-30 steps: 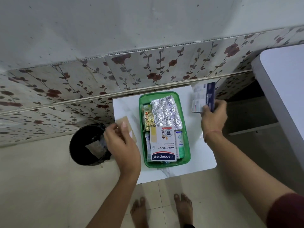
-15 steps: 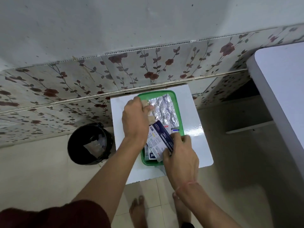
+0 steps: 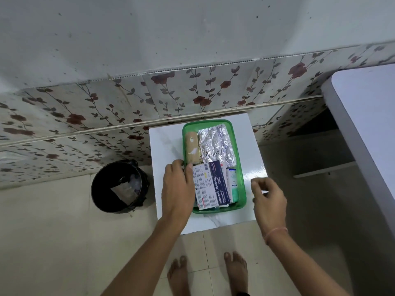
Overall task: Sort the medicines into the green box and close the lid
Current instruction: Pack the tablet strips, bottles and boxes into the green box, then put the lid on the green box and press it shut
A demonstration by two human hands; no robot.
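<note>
Both hands have come off their loads since half a second ago: the dressings packet and the tan roll that they carried over the box now lie inside it. Nearest us, bare feet on the tiled floor, then the right hand (image 3: 268, 201) hangs just right of the green box (image 3: 240, 167), its grip released, fingers loosely curled around nothing. The left hand (image 3: 177, 186) rests on the box's left rim with its thumb at the edge of the medicated dressings packet (image 3: 211, 184); its grip is relaxed rather than clenched, more a nudge than a hold. The box sits on the white counter (image 3: 164, 146), well filled: the dressings packet at the near end, a small white-and-green packet (image 3: 233, 180) beside it on the right, the tan bandage roll (image 3: 192, 148) at the far left, crumpled foil strips (image 3: 215, 144) at the far right. No loose medicine shows on the counter, so sorting looks finished. The lid remains, and no lid is in view. A black bin (image 3: 119, 186) stands on the floor to the left.
</note>
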